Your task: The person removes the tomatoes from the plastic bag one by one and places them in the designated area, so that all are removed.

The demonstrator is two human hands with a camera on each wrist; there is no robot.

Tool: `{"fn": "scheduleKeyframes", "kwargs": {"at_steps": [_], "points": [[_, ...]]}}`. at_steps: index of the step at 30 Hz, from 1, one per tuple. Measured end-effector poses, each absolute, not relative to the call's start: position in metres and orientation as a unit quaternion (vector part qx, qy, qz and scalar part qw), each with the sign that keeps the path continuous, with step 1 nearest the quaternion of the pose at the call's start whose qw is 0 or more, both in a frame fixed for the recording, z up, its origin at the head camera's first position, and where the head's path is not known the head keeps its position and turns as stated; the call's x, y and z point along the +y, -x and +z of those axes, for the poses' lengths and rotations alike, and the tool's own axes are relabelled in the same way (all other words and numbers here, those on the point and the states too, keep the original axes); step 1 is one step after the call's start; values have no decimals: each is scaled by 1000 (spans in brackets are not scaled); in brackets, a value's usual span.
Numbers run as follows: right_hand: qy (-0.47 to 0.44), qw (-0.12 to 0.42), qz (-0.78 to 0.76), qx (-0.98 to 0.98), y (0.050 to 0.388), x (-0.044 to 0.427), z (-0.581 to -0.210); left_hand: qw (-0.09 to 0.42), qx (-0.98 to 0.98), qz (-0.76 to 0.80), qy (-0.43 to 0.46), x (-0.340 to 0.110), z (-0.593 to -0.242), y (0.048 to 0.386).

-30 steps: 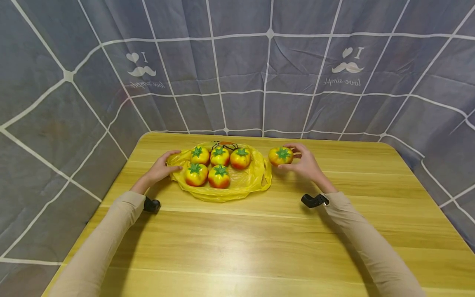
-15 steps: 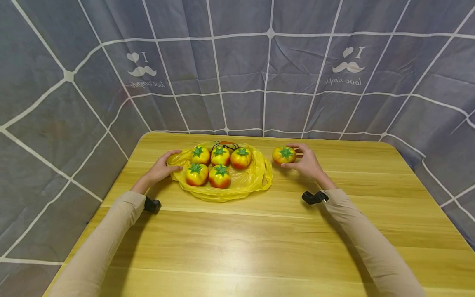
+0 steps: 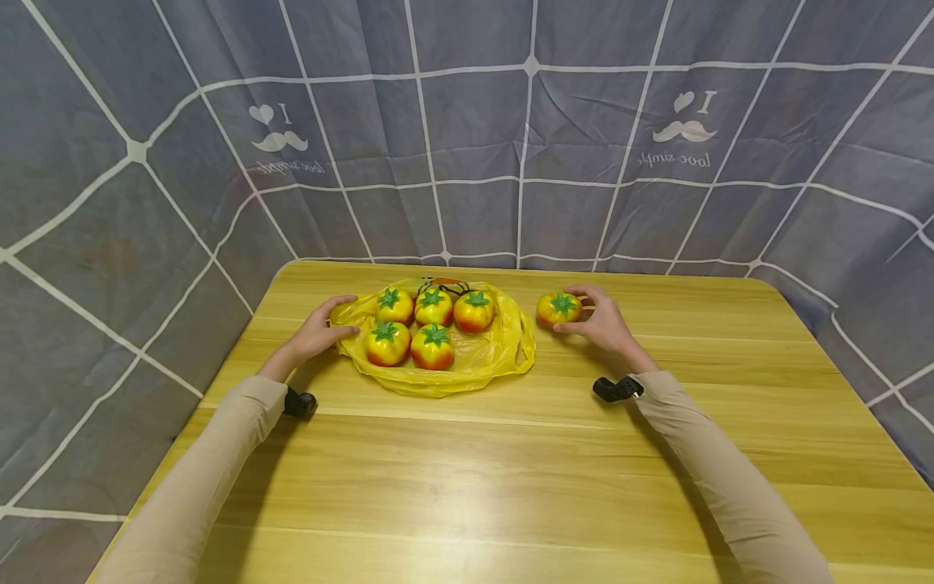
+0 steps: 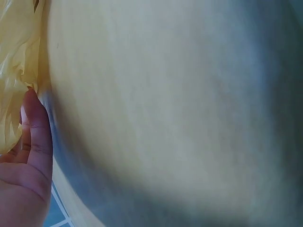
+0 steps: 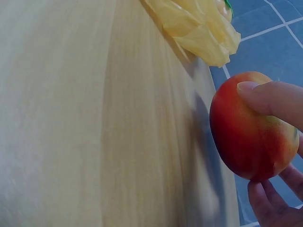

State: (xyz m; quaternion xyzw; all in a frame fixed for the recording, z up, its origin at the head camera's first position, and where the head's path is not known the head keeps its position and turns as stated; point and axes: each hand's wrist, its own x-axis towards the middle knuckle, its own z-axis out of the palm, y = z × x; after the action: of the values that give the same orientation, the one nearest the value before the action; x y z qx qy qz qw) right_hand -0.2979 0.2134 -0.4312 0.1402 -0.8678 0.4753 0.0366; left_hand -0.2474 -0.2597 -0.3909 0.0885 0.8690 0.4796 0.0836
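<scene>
My right hand (image 3: 604, 321) grips a yellow-and-red tomato (image 3: 559, 309) with a green leafy top, just right of the yellow plastic bag (image 3: 481, 375). In the right wrist view the thumb presses one side of the tomato (image 5: 251, 137), and fingertips touch its other side. My left hand (image 3: 310, 332) holds the bag's left edge; thumb and fingers lie on either side of the plastic (image 4: 12, 80) in the left wrist view. Several similar tomatoes (image 3: 432, 347) sit in two rows on the spread bag.
The wooden table (image 3: 467, 470) runs back to a grey curtain (image 3: 474, 146) with white lines, which also hangs at both sides. A dark cord-like piece (image 3: 448, 287) lies at the bag's back edge. Black wrist mounts (image 3: 617, 389) project below the forearms.
My right hand has shifted slightly to the right with its tomato, away from the bag, and then slowed to near stillness. The left hand and the bag have hardly moved.
</scene>
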Motion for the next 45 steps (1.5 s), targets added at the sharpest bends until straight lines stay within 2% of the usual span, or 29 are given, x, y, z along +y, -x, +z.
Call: {"fn": "scheduleKeyframes", "kwargs": {"at_steps": [9,19,26,45], "points": [[-135,13,482,-865,277,204,-407,83,872,477,-77,-271,-417,264],[-119,0,493,-862,299,218,-437,77,867,485,-82,-274,-422,265],[-119,-11,507,-853,300,219,-436,80,866,486,-80,-274,-422,265],[-117,3,504,-856,301,221,-432,69,868,483,-94,-277,-425,266]]}}
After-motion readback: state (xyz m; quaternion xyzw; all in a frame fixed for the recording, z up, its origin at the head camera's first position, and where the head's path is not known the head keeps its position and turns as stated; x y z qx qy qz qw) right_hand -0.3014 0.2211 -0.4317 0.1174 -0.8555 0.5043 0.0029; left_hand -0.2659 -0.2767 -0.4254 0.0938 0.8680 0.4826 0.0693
